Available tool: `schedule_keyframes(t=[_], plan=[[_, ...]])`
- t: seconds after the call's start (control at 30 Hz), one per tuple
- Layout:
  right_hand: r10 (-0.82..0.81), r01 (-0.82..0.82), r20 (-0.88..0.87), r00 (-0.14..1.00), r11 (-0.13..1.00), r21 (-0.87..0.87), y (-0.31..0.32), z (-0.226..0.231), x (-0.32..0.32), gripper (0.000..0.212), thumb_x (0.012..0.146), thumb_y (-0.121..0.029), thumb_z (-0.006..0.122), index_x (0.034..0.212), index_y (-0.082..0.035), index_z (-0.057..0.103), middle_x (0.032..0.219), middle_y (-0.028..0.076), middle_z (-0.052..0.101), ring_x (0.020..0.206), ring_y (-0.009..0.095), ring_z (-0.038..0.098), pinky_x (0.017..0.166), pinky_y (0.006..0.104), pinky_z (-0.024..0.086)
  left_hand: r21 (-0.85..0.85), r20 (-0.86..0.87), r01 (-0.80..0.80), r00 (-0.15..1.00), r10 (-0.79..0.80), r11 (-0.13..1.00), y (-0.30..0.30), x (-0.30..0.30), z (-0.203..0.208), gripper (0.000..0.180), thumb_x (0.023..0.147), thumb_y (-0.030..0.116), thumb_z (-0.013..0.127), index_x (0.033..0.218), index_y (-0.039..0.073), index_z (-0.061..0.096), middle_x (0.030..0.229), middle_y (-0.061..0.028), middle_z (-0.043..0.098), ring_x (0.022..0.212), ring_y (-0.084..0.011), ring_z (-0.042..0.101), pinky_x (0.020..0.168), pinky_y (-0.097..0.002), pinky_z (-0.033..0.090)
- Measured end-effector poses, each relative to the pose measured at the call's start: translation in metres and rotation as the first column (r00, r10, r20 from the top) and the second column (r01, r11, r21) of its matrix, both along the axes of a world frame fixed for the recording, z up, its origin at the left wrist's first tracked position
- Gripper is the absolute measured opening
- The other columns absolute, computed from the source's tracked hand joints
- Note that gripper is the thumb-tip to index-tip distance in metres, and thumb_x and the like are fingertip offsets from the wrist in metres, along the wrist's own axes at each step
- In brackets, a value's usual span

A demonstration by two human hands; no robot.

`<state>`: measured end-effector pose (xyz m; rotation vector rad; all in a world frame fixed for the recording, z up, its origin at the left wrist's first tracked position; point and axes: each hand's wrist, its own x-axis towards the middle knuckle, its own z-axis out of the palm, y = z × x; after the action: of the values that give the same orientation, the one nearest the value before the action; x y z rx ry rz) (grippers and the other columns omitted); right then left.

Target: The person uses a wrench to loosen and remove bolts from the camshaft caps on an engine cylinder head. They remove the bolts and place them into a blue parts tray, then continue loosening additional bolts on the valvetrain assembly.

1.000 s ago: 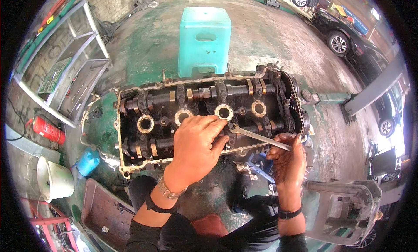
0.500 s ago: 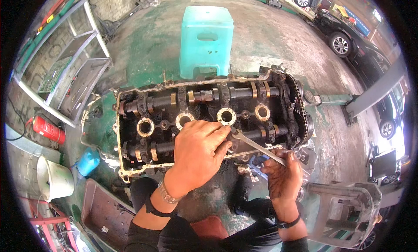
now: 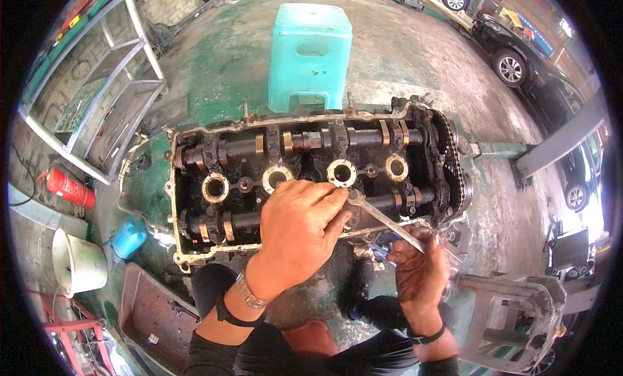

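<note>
An engine cylinder head (image 3: 175, 210) with its camshafts exposed lies across the middle, dark with oil. My left hand (image 3: 298, 230) reaches over its near camshaft, fingers curled together and thumb below. Its fingertips are at a bolt beside the third round plug hole; what they hold, if anything, is hidden. A wrench (image 3: 389, 221) slants from that bolt down to the right, its head close to my left fingertips. My right hand (image 3: 420, 272) grips the wrench's other end between thumb and fingers, palm dark with grease. A timing chain (image 3: 452, 149) runs round the right end.
A turquoise stool (image 3: 310, 64) stands beyond the engine. To the left are a metal shelf (image 3: 126, 93), a fire extinguisher (image 3: 70, 189), a white bucket (image 3: 87, 265), a blue jug (image 3: 130, 238) and a brown tray (image 3: 146, 321). A grey plastic stool (image 3: 513, 317) is at right.
My right hand and the wrench's held end have shifted slightly down. The wrench's head stays at the bolt beside my left fingertips. The view has moved a little.
</note>
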<state>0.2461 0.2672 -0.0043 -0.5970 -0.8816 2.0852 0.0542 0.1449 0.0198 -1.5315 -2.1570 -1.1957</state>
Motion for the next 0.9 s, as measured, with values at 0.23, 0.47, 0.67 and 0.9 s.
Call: schedule_keyframes(t=[0.23,0.47,0.67,0.9], plan=[[0.031,-0.036,0.108,0.994,0.998,0.048,0.001,0.004,-0.002,0.039,0.108,-0.033,0.046,0.114,0.003,0.058,0.095,0.020,0.067,0.077,0.034,0.071,0.066,0.0451,0.062,0.002,-0.001,-0.004,1.000,0.004,1.000,0.000,0.001,0.000,0.028,0.081,0.017,0.077,0.104,0.003,0.073,0.099,-0.0103,0.072,0.089,-0.0288,0.065,0.080,-0.0412,0.049],[0.059,-0.094,0.252,0.966,0.987,0.128,0.006,0.017,0.001,0.043,0.108,-0.042,0.047,0.112,-0.001,0.058,0.062,0.003,0.051,0.043,0.014,0.045,0.046,0.0345,0.050,-0.004,-0.016,-0.008,1.000,0.008,1.000,0.001,0.001,-0.002,0.027,0.081,0.017,0.076,0.104,0.003,0.073,0.099,-0.0104,0.072,0.088,-0.0289,0.064,0.080,-0.0412,0.049],[0.058,-0.070,0.175,0.983,0.995,0.067,0.012,0.018,-0.006,0.036,0.107,-0.039,0.050,0.106,-0.004,0.058,0.057,0.002,0.048,0.039,0.013,0.040,0.043,0.0348,0.049,0.011,-0.013,-0.013,1.000,0.013,1.000,0.001,0.002,-0.001,0.026,0.082,0.017,0.076,0.103,0.003,0.074,0.099,-0.0103,0.072,0.088,-0.0290,0.064,0.081,-0.0412,0.049],[0.050,-0.063,0.179,0.983,0.996,0.065,0.020,0.024,-0.012,0.033,0.104,-0.043,0.056,0.102,-0.010,0.059,0.059,-0.002,0.047,0.042,0.009,0.037,0.046,0.0305,0.043,0.028,-0.011,-0.033,0.999,0.033,0.999,0.000,0.003,-0.003,0.026,0.080,0.016,0.078,0.103,0.005,0.074,0.097,-0.0088,0.072,0.087,-0.0285,0.064,0.081,-0.0410,0.049]])
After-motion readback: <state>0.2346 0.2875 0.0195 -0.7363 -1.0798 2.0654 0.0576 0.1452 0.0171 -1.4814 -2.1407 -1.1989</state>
